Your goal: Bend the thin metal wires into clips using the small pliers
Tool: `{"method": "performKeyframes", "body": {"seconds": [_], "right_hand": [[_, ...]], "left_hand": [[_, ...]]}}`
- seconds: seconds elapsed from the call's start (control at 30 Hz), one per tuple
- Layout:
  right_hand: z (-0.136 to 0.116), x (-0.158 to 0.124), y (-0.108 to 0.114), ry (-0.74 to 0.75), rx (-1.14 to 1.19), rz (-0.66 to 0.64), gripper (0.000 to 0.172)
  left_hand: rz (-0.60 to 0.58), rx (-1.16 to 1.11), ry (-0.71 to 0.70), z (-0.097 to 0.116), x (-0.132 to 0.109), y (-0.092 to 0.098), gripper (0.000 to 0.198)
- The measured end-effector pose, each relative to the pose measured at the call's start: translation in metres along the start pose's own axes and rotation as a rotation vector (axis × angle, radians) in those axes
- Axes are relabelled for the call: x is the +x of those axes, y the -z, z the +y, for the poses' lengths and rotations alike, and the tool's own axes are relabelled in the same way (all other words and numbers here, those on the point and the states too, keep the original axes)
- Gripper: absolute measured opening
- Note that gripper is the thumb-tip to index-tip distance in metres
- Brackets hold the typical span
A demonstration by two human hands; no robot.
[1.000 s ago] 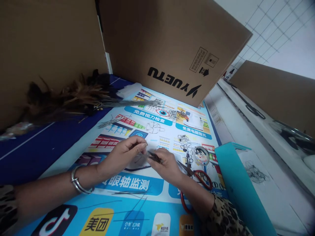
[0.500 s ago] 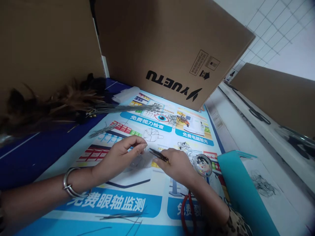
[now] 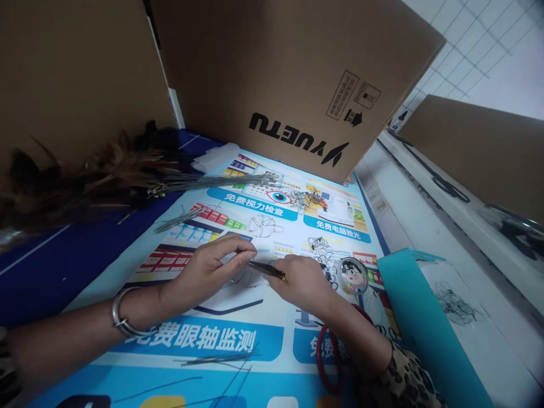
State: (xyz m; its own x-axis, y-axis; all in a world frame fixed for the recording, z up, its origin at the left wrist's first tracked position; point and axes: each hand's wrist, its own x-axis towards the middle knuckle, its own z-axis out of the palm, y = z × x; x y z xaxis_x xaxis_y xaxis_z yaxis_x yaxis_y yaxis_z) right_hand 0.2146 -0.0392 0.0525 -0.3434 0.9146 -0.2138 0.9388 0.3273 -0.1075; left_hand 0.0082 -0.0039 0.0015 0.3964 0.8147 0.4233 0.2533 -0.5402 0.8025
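Observation:
My left hand point(image 3: 216, 266) is closed in a pinch, thumb against the index finger, on a thin wire whose faint curved part point(image 3: 249, 279) shows below the fingers. My right hand point(image 3: 304, 283) is wrapped round a pair of pliers point(image 3: 270, 270) with dark, narrow jaws and a bit of yellow on the handle. The jaw tips meet the left fingertips; whether they grip the wire cannot be made out. Just beyond the hands lies a round shape of bent wire point(image 3: 264, 225). Straight wires point(image 3: 216, 359) lie nearer to me on the printed sheet.
Wire bundles point(image 3: 221, 181) and brown feathers point(image 3: 123, 164) lie at the left. Black wire rings point(image 3: 321, 252) and a round tin point(image 3: 353, 275) are to the right. Red handles point(image 3: 322, 362) lie under my right forearm. A cardboard box point(image 3: 293, 73) stands behind, a teal box point(image 3: 429, 328) at right.
The plier tips have moved left and now reach my left fingertips, where before there was a small gap. The view has shifted slightly.

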Motion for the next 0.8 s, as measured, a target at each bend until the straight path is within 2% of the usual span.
{"method": "performKeyframes", "body": {"seconds": [0.23,0.53,0.8], "right_hand": [[-0.0002,0.0021,-0.0021,0.013,-0.007,0.017,0.03],[0.0006,0.002,-0.0065,0.015,0.006,-0.003,0.038],[0.0013,0.0042,-0.0082,0.003,0.004,-0.044,0.036]], "left_hand": [[-0.017,0.015,-0.041,0.0001,-0.0001,0.0011,0.013],[-0.018,0.086,-0.086,0.0012,-0.0003,0.0008,0.014],[-0.031,0.137,-0.114,0.0033,-0.0006,0.0023,0.016]]}}
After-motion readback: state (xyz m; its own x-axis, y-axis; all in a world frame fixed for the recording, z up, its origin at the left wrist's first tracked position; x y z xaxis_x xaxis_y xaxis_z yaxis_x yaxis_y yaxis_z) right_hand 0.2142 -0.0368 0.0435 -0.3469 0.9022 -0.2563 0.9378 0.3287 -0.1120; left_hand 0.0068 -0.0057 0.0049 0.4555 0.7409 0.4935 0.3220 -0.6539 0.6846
